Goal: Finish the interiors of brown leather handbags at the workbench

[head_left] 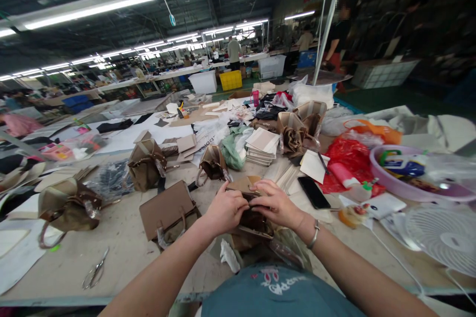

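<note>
Close to my body stands a brown handbag (256,225), its opening facing up toward me. My left hand (229,208) pinches the bag's edge from the left, thumb raised. From the right, my right hand (275,203) has its fingers bent onto the same edge, nearly touching the left fingertips. Exactly which layer they grip is hidden by the fingers. A flat brown flap bag (167,208) lies just left of my left forearm. Beyond my hands sits a smaller brown handbag (212,162) with its handle hanging down.
Scissors (95,270) lie at the front left, near another brown bag (69,203). To the right are a black phone (314,192), a stack of pale panels (262,144), a purple basin (379,178) and a white fan (442,235). Several people stand farther off.
</note>
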A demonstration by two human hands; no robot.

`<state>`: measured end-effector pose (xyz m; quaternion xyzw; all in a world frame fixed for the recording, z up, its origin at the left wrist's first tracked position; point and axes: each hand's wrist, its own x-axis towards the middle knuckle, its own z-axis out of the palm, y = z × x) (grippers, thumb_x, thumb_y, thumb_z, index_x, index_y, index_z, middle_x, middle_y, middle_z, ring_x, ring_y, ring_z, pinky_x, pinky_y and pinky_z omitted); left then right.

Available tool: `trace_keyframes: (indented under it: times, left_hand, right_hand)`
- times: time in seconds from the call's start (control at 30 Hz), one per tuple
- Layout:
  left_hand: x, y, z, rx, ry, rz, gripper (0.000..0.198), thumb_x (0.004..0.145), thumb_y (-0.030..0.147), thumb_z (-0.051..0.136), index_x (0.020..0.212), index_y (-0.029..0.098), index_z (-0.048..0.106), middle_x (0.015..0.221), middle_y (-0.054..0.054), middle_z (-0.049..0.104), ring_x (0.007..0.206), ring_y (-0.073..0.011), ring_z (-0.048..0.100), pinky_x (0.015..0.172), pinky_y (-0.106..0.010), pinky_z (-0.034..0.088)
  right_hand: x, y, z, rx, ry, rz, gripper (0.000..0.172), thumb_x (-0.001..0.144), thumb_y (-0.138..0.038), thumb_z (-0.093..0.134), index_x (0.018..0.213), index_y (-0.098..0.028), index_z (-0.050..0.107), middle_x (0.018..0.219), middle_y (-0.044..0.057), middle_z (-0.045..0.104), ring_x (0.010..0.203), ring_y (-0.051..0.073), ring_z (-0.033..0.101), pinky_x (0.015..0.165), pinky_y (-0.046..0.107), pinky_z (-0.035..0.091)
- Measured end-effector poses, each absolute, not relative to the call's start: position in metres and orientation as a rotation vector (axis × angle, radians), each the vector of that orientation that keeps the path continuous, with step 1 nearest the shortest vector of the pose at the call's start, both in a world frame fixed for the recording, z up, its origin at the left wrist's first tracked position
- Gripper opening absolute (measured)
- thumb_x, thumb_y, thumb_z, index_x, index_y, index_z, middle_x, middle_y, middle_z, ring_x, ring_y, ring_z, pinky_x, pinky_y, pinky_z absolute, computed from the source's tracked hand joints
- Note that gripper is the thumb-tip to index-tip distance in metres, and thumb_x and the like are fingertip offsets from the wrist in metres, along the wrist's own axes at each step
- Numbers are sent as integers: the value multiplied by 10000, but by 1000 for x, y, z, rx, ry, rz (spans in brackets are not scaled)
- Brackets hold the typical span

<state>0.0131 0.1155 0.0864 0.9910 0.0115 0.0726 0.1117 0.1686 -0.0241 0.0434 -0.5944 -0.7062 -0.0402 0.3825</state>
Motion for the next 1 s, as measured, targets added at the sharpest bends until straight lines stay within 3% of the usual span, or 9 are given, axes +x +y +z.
trace_keyframes:
  times: [0.23, 0.4, 0.5, 0.6, 0.73, 0.87, 0.9, 1.0]
  left_hand:
    - [9, 117, 88, 2921, 99, 242, 220, 838, 353, 512, 744, 226, 664, 763, 4, 600, 780, -148, 557, 1021, -515, 210]
    - [10, 115, 93, 2930, 177, 419, 185, 807, 308, 551, 690, 219, 663, 1074, -36, 564, 1021, -220, 472, 1014, -523, 223]
    - [12, 116, 92, 2885, 170, 446, 107, 778, 296, 590, 812, 231, 669, 1178, -45, 538, 1068, -234, 450, 992, -495, 275]
    - [14, 118, 90, 2861, 122, 385, 226, 736, 339, 646, 951, 271, 658, 1160, -39, 559, 1049, -228, 463, 991, -492, 278]
    - [14, 117, 90, 2875, 129, 348, 107, 779, 312, 596, 800, 273, 692, 1110, -23, 580, 1041, -226, 463, 1005, -526, 234]
    - [15, 116, 88, 2856, 135, 346, 127, 790, 262, 567, 736, 243, 681, 1090, -23, 595, 1047, -222, 474, 1015, -536, 223]
    - [15, 117, 88, 2845, 143, 351, 124, 787, 250, 566, 735, 235, 677, 1109, -26, 592, 1059, -222, 477, 1017, -535, 224]
    - [16, 119, 84, 2815, 163, 345, 125, 787, 206, 543, 753, 220, 663, 1136, -25, 604, 1056, -212, 514, 1026, -536, 214]
  right_hand:
    - [161, -18, 46, -1541, -1722, -44, 135, 843, -176, 517, 778, -202, 632, 1011, 70, 588, 1075, 217, 464, 957, 460, 393]
    - [160, -17, 49, -1557, -1713, -60, 146, 833, -185, 536, 729, -199, 636, 1001, 65, 592, 1078, 229, 452, 969, 475, 373]
    - [161, -16, 47, -1552, -1695, -79, 155, 837, -172, 525, 748, -212, 646, 997, 58, 597, 1063, 223, 462, 969, 489, 364]
    - [161, -16, 44, -1539, -1671, -86, 145, 836, -171, 529, 774, -220, 651, 989, 51, 597, 1032, 211, 479, 967, 475, 365]
    - [159, -16, 43, -1519, -1658, -58, 139, 838, -185, 540, 766, -221, 653, 959, 43, 605, 998, 197, 498, 967, 453, 365]
    - [159, -17, 39, -1494, -1614, -17, 80, 818, -233, 586, 823, -238, 666, 970, 43, 603, 1009, 200, 505, 948, 440, 385]
    - [160, -18, 37, -1495, -1567, 9, 121, 795, -262, 620, 908, -244, 659, 1004, 51, 591, 1014, 205, 507, 931, 431, 405]
    - [163, -19, 31, -1511, -1395, 144, 550, 731, -332, 688, 1237, -243, 489, 1102, 84, 539, 943, 191, 547, 850, 386, 474]
